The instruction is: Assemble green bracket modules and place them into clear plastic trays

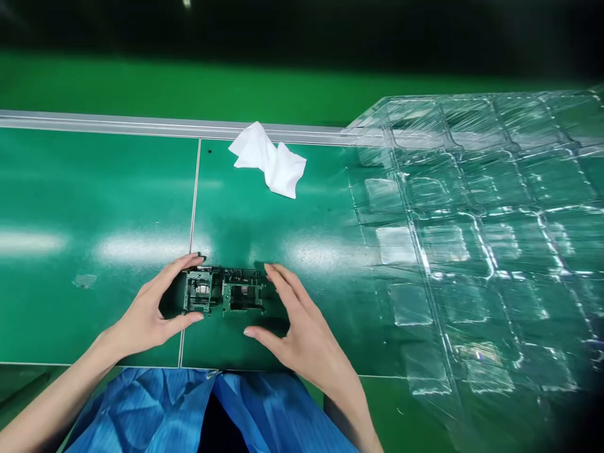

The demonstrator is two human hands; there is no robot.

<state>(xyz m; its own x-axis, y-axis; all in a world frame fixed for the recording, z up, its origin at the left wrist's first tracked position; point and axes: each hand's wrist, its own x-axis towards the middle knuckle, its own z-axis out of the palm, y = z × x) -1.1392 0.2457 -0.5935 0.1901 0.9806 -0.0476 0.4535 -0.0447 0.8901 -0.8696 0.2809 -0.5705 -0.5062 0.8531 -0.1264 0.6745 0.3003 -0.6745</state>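
Two small dark-green circuit board assemblies [243, 292] sit side by side on the green table, close together; I cannot tell whether they are joined. Each has an open frame-like shape with small parts inside. My left hand [153, 311] curves around the left assembly [201, 289], with the fingers at its far edge and the thumb at its near edge. Beside the right assembly, my right hand [302, 324] is open, fingers and thumb spread. Its fingertips are close to the right end, and its thumb lies a little apart from the near edge.
A crumpled white cloth or wipe [271, 160] lies near the table's far metal rail [117, 124]. Clear plastic trays with compartments [481, 251] fill the right side and overhang the table. A small clear scrap [85, 280] lies at left. A thin seam [194, 201] crosses the table.
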